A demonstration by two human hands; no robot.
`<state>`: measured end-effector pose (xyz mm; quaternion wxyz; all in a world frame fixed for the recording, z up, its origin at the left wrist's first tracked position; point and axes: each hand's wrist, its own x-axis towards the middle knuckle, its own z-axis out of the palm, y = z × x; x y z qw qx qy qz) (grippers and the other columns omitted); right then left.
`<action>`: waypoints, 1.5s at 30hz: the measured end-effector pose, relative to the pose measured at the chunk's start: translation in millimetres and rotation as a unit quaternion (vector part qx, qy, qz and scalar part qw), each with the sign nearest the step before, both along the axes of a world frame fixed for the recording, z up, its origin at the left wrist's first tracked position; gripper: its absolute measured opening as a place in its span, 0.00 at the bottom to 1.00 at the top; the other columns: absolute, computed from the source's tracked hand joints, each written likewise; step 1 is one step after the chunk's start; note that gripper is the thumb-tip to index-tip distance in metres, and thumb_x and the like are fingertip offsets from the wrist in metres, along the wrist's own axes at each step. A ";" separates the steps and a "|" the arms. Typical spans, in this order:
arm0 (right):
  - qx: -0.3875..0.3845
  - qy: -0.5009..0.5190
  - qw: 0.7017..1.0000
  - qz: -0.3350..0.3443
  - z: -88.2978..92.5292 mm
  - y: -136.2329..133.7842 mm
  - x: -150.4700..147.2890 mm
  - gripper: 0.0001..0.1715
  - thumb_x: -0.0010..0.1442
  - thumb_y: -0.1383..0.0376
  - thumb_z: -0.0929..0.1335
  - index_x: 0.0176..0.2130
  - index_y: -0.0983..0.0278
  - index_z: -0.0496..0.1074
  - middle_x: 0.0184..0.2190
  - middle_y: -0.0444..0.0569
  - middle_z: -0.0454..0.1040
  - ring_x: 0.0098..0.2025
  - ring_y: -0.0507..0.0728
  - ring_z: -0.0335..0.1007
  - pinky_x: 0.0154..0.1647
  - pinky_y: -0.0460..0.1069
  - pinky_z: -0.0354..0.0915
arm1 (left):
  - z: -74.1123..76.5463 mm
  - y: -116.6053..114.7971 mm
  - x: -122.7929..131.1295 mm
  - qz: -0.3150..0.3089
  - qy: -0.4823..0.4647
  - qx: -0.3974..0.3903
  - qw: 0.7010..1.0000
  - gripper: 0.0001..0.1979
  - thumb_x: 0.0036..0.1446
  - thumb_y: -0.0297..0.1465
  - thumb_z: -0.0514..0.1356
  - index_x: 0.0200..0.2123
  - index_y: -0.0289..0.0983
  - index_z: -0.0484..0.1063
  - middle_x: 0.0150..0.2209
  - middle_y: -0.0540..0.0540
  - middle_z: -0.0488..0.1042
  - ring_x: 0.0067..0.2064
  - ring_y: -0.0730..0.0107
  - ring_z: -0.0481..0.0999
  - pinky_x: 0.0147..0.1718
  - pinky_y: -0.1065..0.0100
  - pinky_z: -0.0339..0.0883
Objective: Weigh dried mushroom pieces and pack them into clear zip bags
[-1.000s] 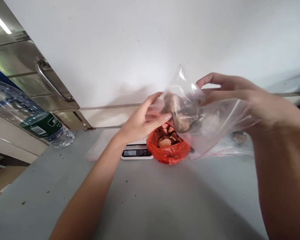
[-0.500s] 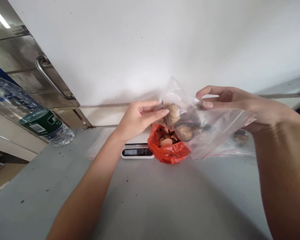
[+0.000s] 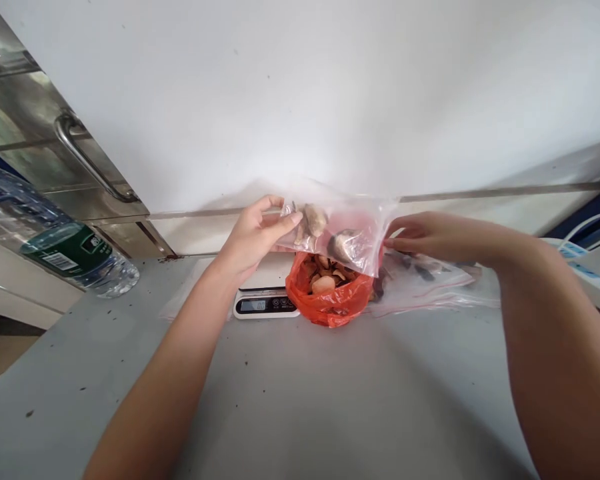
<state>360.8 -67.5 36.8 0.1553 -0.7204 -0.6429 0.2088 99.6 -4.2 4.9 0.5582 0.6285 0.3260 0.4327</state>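
Note:
A clear zip bag [image 3: 343, 233] with a few brown lumps inside is stretched level between my two hands, above the table. My left hand [image 3: 253, 233] pinches its left end, fingers closed on the plastic. My right hand [image 3: 423, 237] pinches the right end. Just below the bag sits an open red plastic bag [image 3: 330, 300] holding brown and pale slices. A small white digital scale [image 3: 265, 297] stands to the left of the red bag, partly behind my left wrist.
A clear water bottle [image 3: 65, 250] with a green label lies at the left on the grey table [image 3: 300, 400]. More clear zip bags [image 3: 430, 283] lie flat at the right. A white power strip [image 3: 593, 277] sits at the far right. A steel cabinet handle [image 3: 85, 160] is at the upper left.
The clear bag has been lowered and pulled out flat between both hands; earlier it was bunched and held higher. My right hand moved down and away from the camera.

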 end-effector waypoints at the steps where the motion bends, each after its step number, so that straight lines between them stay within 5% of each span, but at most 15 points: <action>1: 0.004 0.027 0.999 -0.022 -1.8 0.9 -1.1 0.15 0.61 0.53 0.68 0.32 0.60 0.78 0.41 0.55 0.85 0.41 0.65 0.80 0.47 0.60 0.73 | -0.1 -0.3 0.5 -0.004 -0.003 -0.005 1.000 0.17 0.53 0.32 0.75 0.36 0.38 0.69 0.32 0.51 0.78 0.36 0.67 0.80 0.37 0.65 0.78; 3: 0.045 0.143 0.983 -0.111 -0.8 -1.0 -6.0 0.23 0.66 0.46 0.65 0.36 0.60 0.78 0.45 0.57 0.84 0.46 0.65 0.80 0.54 0.61 0.72 | 0.7 -0.4 0.5 0.000 -0.013 -0.008 1.000 0.16 0.54 0.29 0.74 0.35 0.38 0.68 0.32 0.51 0.78 0.36 0.68 0.80 0.36 0.67 0.78; 5: 0.098 0.269 0.950 -0.122 4.4 -6.4 -12.2 0.30 0.64 0.39 0.66 0.39 0.61 0.79 0.42 0.57 0.83 0.44 0.63 0.79 0.53 0.58 0.72 | 3.0 -0.2 -1.2 0.006 -0.024 -0.003 1.000 0.15 0.55 0.27 0.73 0.35 0.38 0.67 0.33 0.51 0.79 0.35 0.68 0.81 0.35 0.67 0.78; 10: 0.024 0.294 0.956 0.013 14.5 -15.3 -21.7 0.28 0.42 0.44 0.82 0.26 0.64 0.78 0.21 0.44 0.70 0.25 0.51 0.63 0.30 0.51 0.63 | 12.9 0.3 -17.6 -0.001 -0.022 0.011 1.000 0.16 0.56 0.26 0.72 0.36 0.40 0.66 0.29 0.53 0.78 0.32 0.68 0.81 0.36 0.64 0.79; 14: -0.051 0.335 0.935 0.107 10.3 -8.5 -31.9 0.25 0.39 0.49 0.83 0.28 0.64 0.82 0.33 0.53 0.82 0.34 0.57 0.74 0.36 0.52 0.67 | 19.0 3.0 -40.5 0.008 -0.008 0.006 1.000 0.20 0.54 0.24 0.72 0.35 0.41 0.61 0.29 0.55 0.78 0.34 0.68 0.83 0.40 0.62 0.80; 18: -0.057 0.374 0.920 0.102 6.5 -1.4 -51.0 0.21 0.39 0.51 0.83 0.25 0.62 0.80 0.31 0.51 0.81 0.33 0.58 0.75 0.35 0.52 0.70 | 19.3 6.8 -61.2 0.010 0.038 -0.003 0.999 0.23 0.49 0.24 0.72 0.38 0.42 0.60 0.29 0.56 0.78 0.35 0.66 0.83 0.39 0.60 0.79; 22: -0.086 0.385 0.910 0.128 7.1 1.5 -69.3 0.17 0.40 0.56 0.83 0.25 0.62 0.80 0.30 0.51 0.81 0.35 0.59 0.78 0.39 0.53 0.74 | 18.8 6.0 -73.0 0.055 0.154 -0.014 0.986 0.21 0.52 0.30 0.71 0.43 0.43 0.63 0.35 0.52 0.78 0.43 0.60 0.83 0.43 0.57 0.78; 26: -0.126 0.372 0.904 0.166 1.3 7.4 -82.8 0.14 0.44 0.60 0.82 0.23 0.61 0.77 0.22 0.44 0.73 0.25 0.52 0.68 0.30 0.49 0.68 | 25.3 -1.8 -73.7 0.144 0.347 0.070 0.924 0.14 0.58 0.35 0.68 0.44 0.43 0.69 0.45 0.45 0.78 0.52 0.56 0.79 0.46 0.60 0.73; 29: -0.096 0.342 0.919 0.169 -6.0 12.9 -92.9 0.08 0.52 0.63 0.77 0.25 0.61 0.77 0.18 0.40 0.67 0.20 0.48 0.56 0.20 0.47 0.56 | 31.7 -9.0 -67.2 0.043 0.393 0.129 0.910 0.12 0.60 0.43 0.66 0.35 0.41 0.73 0.39 0.47 0.78 0.42 0.61 0.78 0.40 0.64 0.69; 33: -0.078 0.336 0.926 0.155 -13.4 15.5 -104.2 0.12 0.52 0.67 0.75 0.23 0.62 0.71 0.16 0.37 0.62 0.17 0.46 0.50 0.16 0.45 0.44 | 32.5 -14.5 -53.7 -0.129 0.399 0.095 0.903 0.16 0.54 0.46 0.70 0.29 0.39 0.75 0.28 0.50 0.75 0.31 0.68 0.73 0.30 0.67 0.63; 39: -0.119 0.446 0.874 0.149 -19.6 13.6 -110.3 0.24 0.45 0.57 0.82 0.21 0.61 0.66 0.15 0.35 0.54 0.15 0.45 0.48 0.15 0.45 0.41 | 26.9 -13.2 -45.8 -0.153 0.380 0.068 0.910 0.13 0.58 0.41 0.66 0.29 0.38 0.79 0.28 0.48 0.79 0.31 0.66 0.77 0.29 0.67 0.65; 45: -0.139 0.458 0.865 0.149 -19.6 14.9 -107.7 0.20 0.42 0.57 0.83 0.26 0.64 0.75 0.22 0.42 0.70 0.18 0.45 0.50 0.17 0.46 0.44 | 26.9 -12.5 -51.8 -0.177 0.316 0.068 0.930 0.10 0.57 0.33 0.64 0.25 0.39 0.82 0.28 0.45 0.82 0.31 0.66 0.78 0.33 0.66 0.72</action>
